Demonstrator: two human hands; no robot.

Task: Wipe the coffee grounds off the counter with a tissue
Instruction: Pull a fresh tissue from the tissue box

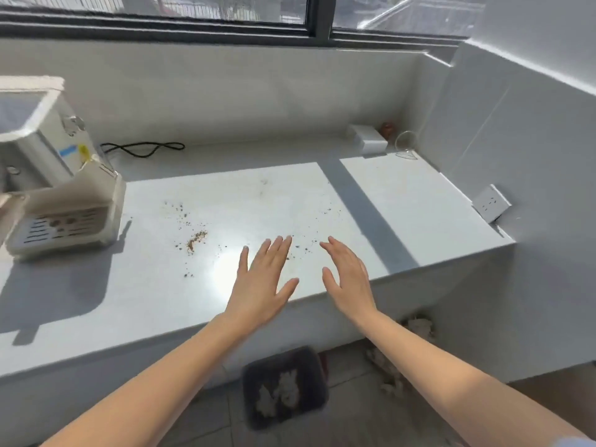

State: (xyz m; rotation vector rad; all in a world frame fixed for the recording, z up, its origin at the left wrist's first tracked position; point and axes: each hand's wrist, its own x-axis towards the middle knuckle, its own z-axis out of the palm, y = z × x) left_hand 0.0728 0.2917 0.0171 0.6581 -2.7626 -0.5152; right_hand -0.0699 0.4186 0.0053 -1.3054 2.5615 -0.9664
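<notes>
Brown coffee grounds (pixel 196 240) lie scattered over the white counter (pixel 154 295), with a small heap left of centre and finer specks trailing right toward my fingertips. My left hand (pixel 261 283) hovers flat over the counter's front part, fingers spread, holding nothing. Beside it my right hand (pixel 348 279) is also open and empty, palm turned inward. A white tissue box (pixel 369 140) sits at the back right of the counter, far from both hands.
A white coffee machine (pixel 54 188) with a drip tray stands at the left, its black cord (pixel 142 148) behind it. A wall socket (pixel 491 203) is on the right wall. On the floor below, a dark bin (pixel 285 385) holds crumpled tissues; more lie nearby.
</notes>
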